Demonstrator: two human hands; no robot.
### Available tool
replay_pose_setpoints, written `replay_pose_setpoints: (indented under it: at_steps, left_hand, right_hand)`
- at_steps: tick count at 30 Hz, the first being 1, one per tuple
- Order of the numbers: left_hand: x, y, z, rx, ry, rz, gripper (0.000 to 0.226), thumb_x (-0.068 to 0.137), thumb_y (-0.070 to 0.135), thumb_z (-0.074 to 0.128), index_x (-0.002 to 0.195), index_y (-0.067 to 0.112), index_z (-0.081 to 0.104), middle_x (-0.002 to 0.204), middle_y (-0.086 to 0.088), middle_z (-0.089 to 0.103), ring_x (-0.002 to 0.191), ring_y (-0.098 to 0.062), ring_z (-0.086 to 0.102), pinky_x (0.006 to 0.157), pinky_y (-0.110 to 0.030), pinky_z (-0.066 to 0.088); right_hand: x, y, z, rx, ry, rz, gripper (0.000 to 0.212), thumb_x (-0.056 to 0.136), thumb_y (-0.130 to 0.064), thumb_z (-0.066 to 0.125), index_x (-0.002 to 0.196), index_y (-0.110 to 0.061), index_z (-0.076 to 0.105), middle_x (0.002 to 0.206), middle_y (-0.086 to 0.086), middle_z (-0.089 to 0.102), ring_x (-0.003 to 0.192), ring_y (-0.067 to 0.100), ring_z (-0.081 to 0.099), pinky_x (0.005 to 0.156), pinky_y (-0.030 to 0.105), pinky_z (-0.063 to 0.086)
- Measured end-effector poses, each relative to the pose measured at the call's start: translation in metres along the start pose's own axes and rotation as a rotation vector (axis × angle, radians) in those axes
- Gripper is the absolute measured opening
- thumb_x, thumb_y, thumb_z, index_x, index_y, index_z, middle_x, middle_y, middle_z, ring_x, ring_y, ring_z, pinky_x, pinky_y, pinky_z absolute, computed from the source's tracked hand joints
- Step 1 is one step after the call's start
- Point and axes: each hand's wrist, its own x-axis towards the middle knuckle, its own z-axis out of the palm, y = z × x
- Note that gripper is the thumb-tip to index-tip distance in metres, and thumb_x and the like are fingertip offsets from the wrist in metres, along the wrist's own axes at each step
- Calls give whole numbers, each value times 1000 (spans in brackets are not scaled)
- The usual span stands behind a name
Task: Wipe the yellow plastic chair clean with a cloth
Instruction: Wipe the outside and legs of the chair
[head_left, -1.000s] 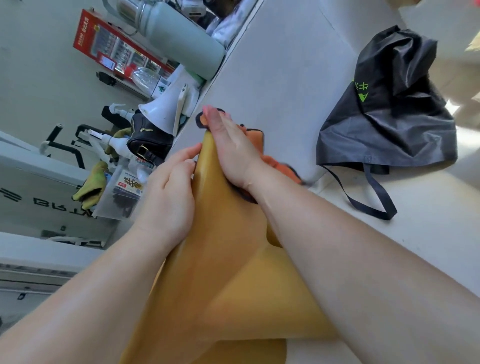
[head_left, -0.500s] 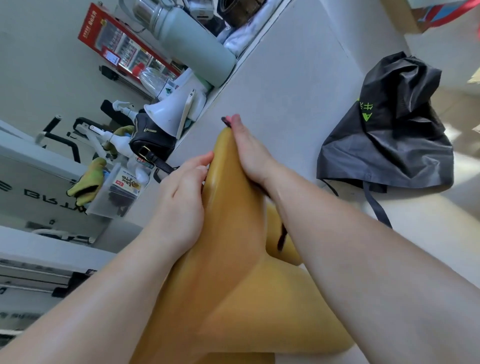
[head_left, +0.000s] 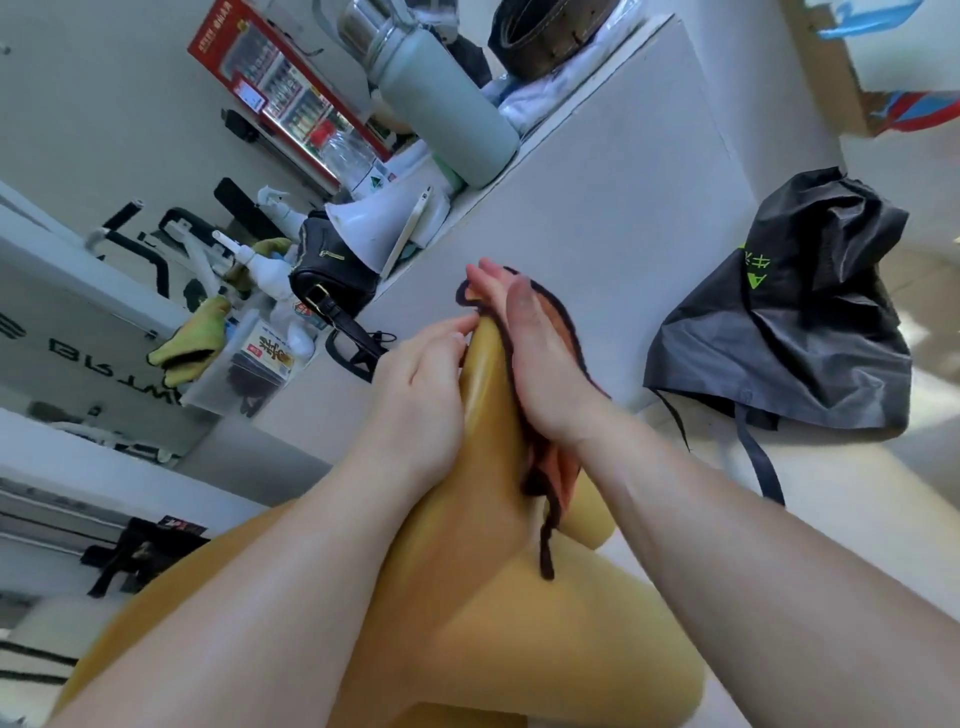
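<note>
1. A white bench (head_left: 597, 171) carries a pale green flask (head_left: 447, 111) lying on its side near the edge.
2. A white megaphone (head_left: 371, 231) and black handbag (head_left: 332, 273) sit further along that edge.
3. The floor (head_left: 857, 493) holds a dark grey bag (head_left: 789, 332) against the bench's side.

Yellow plastic chair (head_left: 483, 587): narrow upper edge clasped between both hands. Left hand (head_left: 415, 395): fingers curled over that edge from the left, bare on the plastic. Right hand (head_left: 535, 364): flat against the edge's right face, pressing an orange cloth (head_left: 558, 473) with dark trim onto it; cloth trails below the wrist. Right of the grip: dark grey bag (head_left: 789, 332) on the floor. Left and above: white counter (head_left: 613, 171) bearing a pale green flask (head_left: 441, 109), white megaphone (head_left: 363, 234), black handbag (head_left: 330, 275).
</note>
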Motion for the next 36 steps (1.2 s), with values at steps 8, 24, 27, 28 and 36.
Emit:
replay_pose_setpoints:
  at_steps: [8, 24, 27, 28, 36]
  left_hand:
    - [0, 1, -2, 45, 74, 9, 42, 82, 45, 29, 94, 29, 66, 91, 5, 67, 98, -24, 59, 96, -48, 46]
    - [-100, -52, -103, 14, 88, 67, 35, 103, 36, 35, 99, 20, 66, 98, 1, 71, 86, -17, 63, 70, -33, 47]
    - [-156, -89, -123, 248, 21, 213, 34, 104, 39, 36, 95, 28, 67, 89, 11, 67, 85, 4, 58, 72, -25, 43]
    - [-170, -101, -127, 291, -11, 203, 34, 104, 41, 36, 95, 30, 67, 88, 13, 67, 86, 6, 57, 73, -23, 43]
    - [-193, -128, -119, 276, -43, 91, 35, 105, 44, 28, 99, 30, 59, 90, 8, 61, 90, -13, 56, 81, -40, 44]
  right_hand:
    - [-21, -8, 10, -48, 42, 12, 97, 80, -92, 11, 150, -33, 44, 164, -9, 31, 152, 3, 19, 128, 36, 9]
    - [-199, -15, 117, -390, 92, -212, 91, 87, -84, 1, 163, -33, 3, 166, -23, -19, 151, 5, -28, 126, 52, -3]
    - [-221, -2, 131, -485, 80, -287, 85, 92, -78, 4, 163, -31, 2, 167, -18, -19, 152, 12, -27, 125, 46, -9]
    - [-213, 0, 129, -526, 115, -298, 81, 95, -74, 6, 163, -29, 8, 169, -14, -14, 154, 15, -22, 126, 45, -8]
    - [-127, -24, 78, -208, 230, -88, 76, 90, -73, 16, 157, -39, 25, 165, -17, 14, 155, 10, 10, 128, 44, 7]
